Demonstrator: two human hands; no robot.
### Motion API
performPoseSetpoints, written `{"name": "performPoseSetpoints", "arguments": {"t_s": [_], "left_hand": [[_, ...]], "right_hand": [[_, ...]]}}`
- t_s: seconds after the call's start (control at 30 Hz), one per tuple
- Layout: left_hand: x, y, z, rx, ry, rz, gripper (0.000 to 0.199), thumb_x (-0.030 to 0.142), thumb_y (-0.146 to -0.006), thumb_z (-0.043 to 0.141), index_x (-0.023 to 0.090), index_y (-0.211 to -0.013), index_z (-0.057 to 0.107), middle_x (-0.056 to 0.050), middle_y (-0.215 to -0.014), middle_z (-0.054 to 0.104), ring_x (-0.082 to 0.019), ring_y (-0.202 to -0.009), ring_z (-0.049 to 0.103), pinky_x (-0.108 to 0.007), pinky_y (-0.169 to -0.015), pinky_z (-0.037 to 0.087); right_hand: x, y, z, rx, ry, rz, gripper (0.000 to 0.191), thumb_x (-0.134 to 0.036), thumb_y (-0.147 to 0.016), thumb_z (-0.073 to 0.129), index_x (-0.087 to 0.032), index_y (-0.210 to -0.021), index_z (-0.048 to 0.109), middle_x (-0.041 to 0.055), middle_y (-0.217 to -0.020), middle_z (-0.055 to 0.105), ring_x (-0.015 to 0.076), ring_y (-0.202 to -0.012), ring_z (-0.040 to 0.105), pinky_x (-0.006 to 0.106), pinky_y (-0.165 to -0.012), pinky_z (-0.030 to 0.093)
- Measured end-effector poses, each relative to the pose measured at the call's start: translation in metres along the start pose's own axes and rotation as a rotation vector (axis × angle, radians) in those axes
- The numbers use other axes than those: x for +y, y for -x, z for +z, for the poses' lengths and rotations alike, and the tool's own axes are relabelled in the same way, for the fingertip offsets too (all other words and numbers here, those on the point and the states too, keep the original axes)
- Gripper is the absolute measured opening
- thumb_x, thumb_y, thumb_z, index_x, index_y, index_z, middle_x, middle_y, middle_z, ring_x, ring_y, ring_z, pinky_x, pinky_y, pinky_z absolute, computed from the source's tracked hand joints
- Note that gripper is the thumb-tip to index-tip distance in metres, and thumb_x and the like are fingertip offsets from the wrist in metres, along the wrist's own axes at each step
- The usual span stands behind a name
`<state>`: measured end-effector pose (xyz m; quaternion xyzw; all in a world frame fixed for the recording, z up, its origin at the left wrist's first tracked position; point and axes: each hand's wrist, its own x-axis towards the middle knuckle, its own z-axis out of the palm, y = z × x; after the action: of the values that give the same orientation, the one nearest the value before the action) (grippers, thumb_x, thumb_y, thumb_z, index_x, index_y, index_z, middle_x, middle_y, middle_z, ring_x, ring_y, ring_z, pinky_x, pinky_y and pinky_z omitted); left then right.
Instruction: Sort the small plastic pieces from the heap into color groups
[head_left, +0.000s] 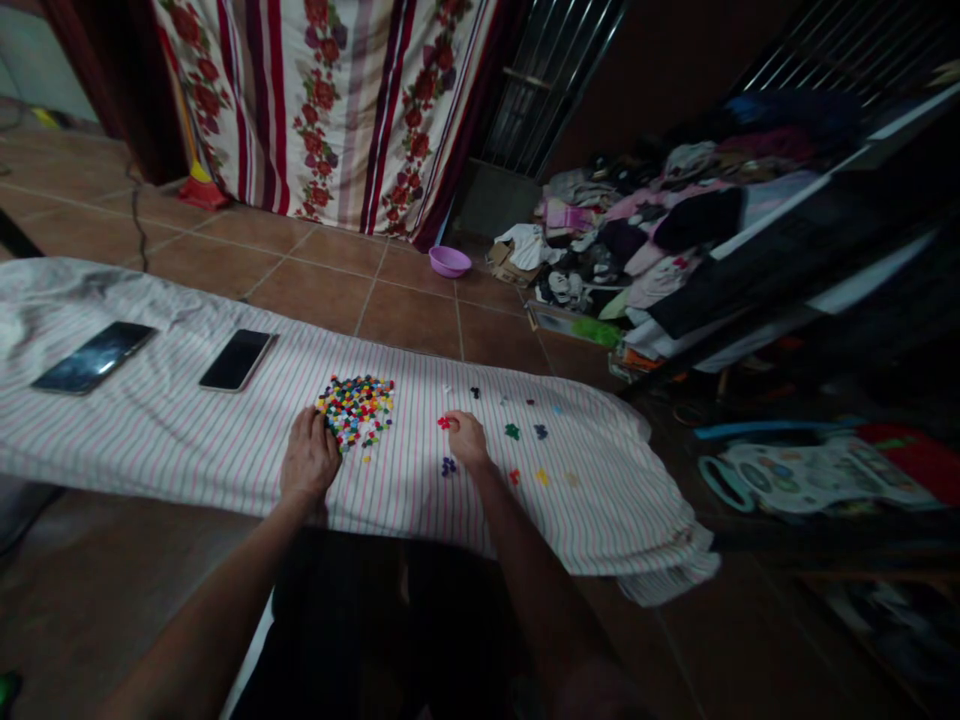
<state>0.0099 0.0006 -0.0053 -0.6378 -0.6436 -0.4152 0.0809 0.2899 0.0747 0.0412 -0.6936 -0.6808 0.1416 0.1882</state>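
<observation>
A person's two bare forearms reach forward from the bottom of the view onto a white sheet with thin pink stripes, spread over a long, low surface. Near the middle of the sheet, closer to its far edge, sits a heap of tiny multicoloured plastic pieces, red, yellow, blue, green and white, packed into a roughly round patch with no clear long axis. The left hand is the nearer one: it lies palm down at the heap's near left side, fingers curled against it, though whether they hold any pieces cannot be told. The right hand sits apart, to the right of the heap, loosely curled, its fingertips just beside or on a small red piece; any grip cannot be told. Further right, separate pieces lie scattered, including a dark blue cluster below the right hand and a green piece. Two smartphones lie face up toward the sheet's left end. Beyond the far edge are a brown tile floor, a lilac plastic basin and a floral curtain; a pile of clothes fills the upper right.
</observation>
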Motion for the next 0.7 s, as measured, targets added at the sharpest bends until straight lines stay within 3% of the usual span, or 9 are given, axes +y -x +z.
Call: {"name": "performPoseSetpoints", "arguments": {"t_s": [0.37,0.53,0.7], "left_hand": [[-0.001,0.0,-0.001,-0.04,-0.009,-0.006,0.037,0.022,-0.091,0.036,0.008,-0.123,0.049,-0.022,-0.13,0.051,-0.032,-0.131,0.042,-0.055,-0.106,0.042],[0.001,-0.001,-0.002,-0.043,-0.003,-0.015,0.038,0.021,-0.09,0.036,0.008,-0.123,0.05,-0.023,-0.13,0.051,-0.032,-0.131,0.042,-0.056,-0.106,0.042],[0.001,-0.001,-0.002,-0.046,0.015,-0.024,0.039,0.021,-0.089,0.035,0.01,-0.125,0.048,-0.021,-0.129,0.051,-0.032,-0.131,0.041,-0.057,-0.105,0.041]], "right_hand": [[-0.001,0.002,-0.003,0.079,0.017,-0.031,0.032,-0.007,-0.084,0.043,-0.019,-0.095,0.071,0.0059,-0.097,0.067,0.0151,-0.095,0.06,0.024,-0.087,0.042],[-0.02,0.006,0.0,0.074,-0.021,-0.115,0.031,-0.011,-0.086,0.044,-0.02,-0.099,0.071,0.0069,-0.1,0.066,0.0169,-0.096,0.06,0.026,-0.088,0.044],[-0.046,0.017,0.02,-0.02,-0.065,-0.236,0.03,-0.01,-0.086,0.047,-0.022,-0.099,0.071,0.0045,-0.099,0.066,0.0158,-0.094,0.06,0.026,-0.086,0.045]]}}
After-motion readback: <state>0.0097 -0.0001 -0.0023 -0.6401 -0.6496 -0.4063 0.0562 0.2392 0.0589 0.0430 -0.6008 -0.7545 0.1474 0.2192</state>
